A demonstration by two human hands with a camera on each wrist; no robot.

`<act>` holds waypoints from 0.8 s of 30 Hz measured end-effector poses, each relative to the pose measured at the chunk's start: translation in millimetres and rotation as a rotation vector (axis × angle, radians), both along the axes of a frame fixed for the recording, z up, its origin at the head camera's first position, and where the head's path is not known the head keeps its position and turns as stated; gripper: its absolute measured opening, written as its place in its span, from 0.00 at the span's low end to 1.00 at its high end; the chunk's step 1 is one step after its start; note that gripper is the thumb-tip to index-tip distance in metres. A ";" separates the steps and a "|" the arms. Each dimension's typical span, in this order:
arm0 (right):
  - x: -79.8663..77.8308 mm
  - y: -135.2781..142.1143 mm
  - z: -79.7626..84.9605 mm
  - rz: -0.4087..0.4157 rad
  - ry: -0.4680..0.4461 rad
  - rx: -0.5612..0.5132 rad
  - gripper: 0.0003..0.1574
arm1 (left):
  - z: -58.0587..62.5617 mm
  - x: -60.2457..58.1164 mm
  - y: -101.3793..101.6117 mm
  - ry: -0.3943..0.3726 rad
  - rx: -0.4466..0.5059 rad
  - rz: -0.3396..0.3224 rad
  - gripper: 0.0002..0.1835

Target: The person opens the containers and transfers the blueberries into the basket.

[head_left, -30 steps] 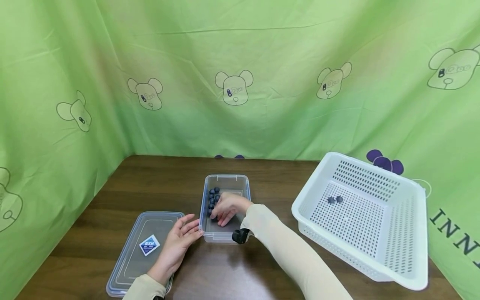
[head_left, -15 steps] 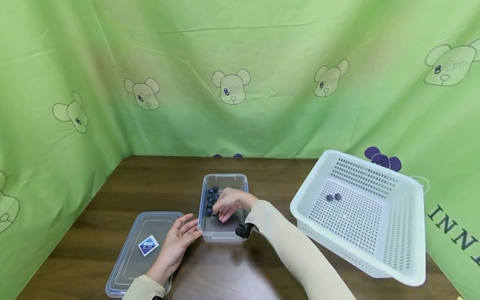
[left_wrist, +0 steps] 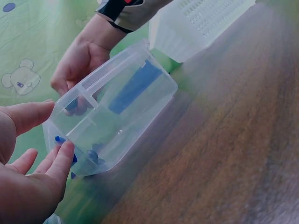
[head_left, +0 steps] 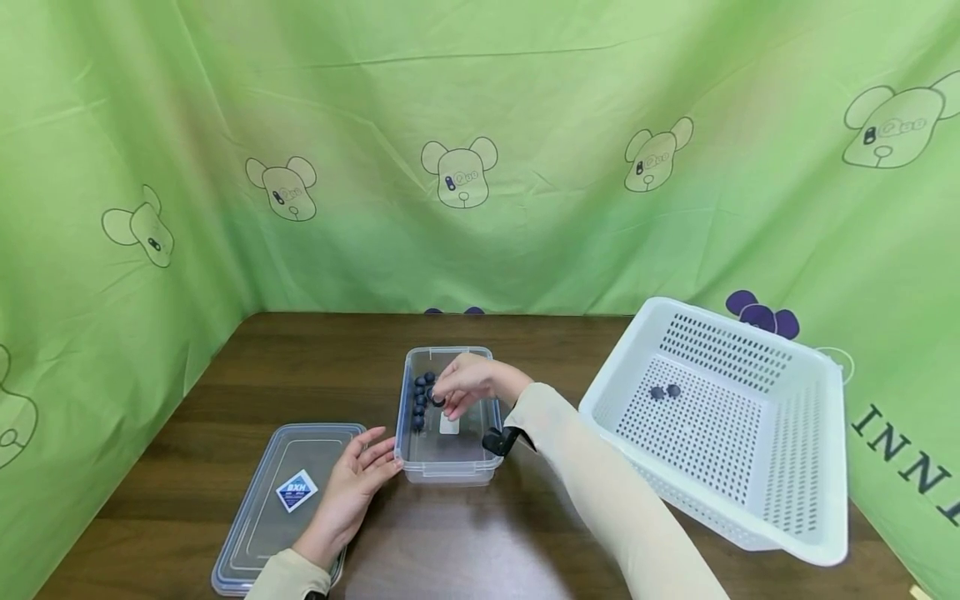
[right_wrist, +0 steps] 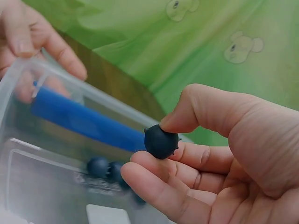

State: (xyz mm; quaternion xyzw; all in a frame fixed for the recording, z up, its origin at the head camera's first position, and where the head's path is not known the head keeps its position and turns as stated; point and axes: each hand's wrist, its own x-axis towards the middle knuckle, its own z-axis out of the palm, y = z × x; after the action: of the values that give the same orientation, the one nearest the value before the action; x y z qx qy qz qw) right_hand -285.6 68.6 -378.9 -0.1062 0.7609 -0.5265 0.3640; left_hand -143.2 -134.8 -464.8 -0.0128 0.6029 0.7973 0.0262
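The right hand [head_left: 467, 385] pinches a ball [right_wrist: 161, 141] between thumb and fingers, other balls [right_wrist: 98, 166] below them in the box [head_left: 450, 474]; the left hand [head_left: 358, 483], fingers spread, touches the box's corner, probably to steady it.

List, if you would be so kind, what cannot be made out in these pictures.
Head view: how many dark balls lie in the clear box; the right hand covers part of it.
Head view: the smaller lines on the sticker; too small.
Left wrist view: the rest of the white basket; cut off by the top edge.
Right wrist view: the faint print in the clear box; blurred.
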 end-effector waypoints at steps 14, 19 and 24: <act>-10.8 34.6 27.1 -0.004 0.104 -0.026 0.17 | -2.1 -1.4 -0.8 -0.016 0.023 0.008 0.34; -13.2 52.1 30.4 -0.030 0.120 -0.033 0.18 | -0.4 -0.3 -0.2 -0.017 0.027 0.011 0.34; -14.0 72.0 38.5 -0.052 0.127 -0.046 0.23 | 1.2 0.6 0.1 -0.008 0.020 0.009 0.35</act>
State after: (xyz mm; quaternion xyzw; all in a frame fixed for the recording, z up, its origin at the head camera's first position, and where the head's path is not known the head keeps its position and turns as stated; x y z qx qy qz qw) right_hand -299.6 140.6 -340.4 -0.1278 0.7728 -0.5453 0.2985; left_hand -142.6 -134.7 -463.7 -0.0185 0.5949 0.8032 0.0254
